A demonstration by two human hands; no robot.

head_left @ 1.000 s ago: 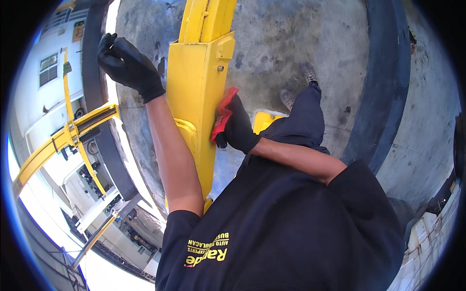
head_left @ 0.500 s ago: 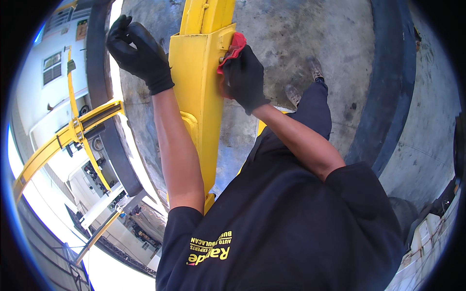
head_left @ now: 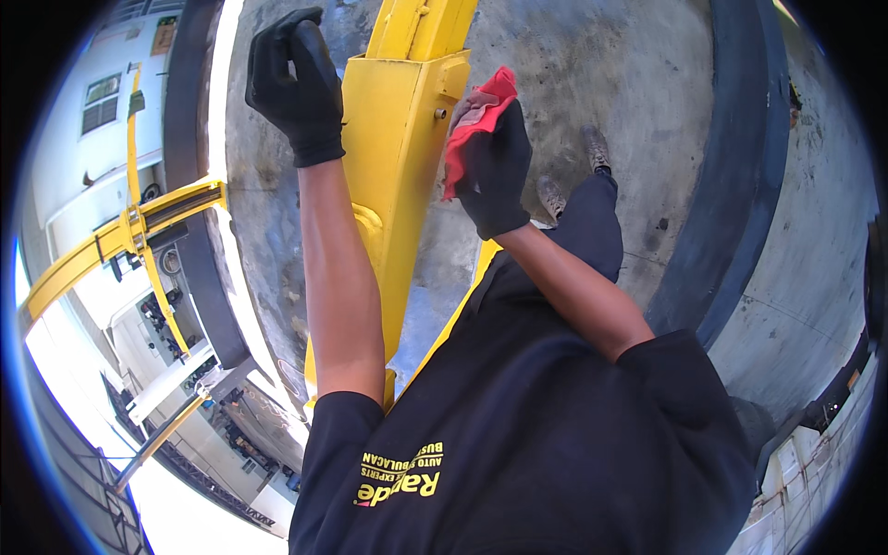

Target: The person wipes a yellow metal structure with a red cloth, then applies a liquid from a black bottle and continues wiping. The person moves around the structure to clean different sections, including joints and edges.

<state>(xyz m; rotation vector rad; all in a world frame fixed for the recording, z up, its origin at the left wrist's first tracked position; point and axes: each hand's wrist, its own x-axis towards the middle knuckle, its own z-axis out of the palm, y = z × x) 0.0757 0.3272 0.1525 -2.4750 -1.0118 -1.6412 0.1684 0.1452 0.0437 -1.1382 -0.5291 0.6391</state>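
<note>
My right hand (head_left: 495, 180), in a black glove, grips a crumpled red rag (head_left: 476, 116) with a greyish soiled patch. Rag and hand are a short way off the right side of a yellow steel lift arm (head_left: 398, 139), close to a small round metal stud (head_left: 440, 114) on that face. On the arm's other side my left hand (head_left: 296, 88), also black-gloved, is raised with its fingers curled in toward the thumb. Nothing shows in it, and its wrist is close to the arm's left edge. A narrower yellow section (head_left: 421, 28) slots into the arm's far end.
Stained concrete floor (head_left: 638, 83) lies beneath, crossed by a dark raised strip (head_left: 740, 166) on the right. My shoes (head_left: 552, 196) stand right of the lift arm. At far left are another yellow lift frame (head_left: 102, 242) and a white wall with a window (head_left: 100, 102).
My right hand has drawn the red rag away from the lift arm's side, uncovering the stud. My left hand stays curled, slightly higher and farther right in view. The whole view has shifted a little.
</note>
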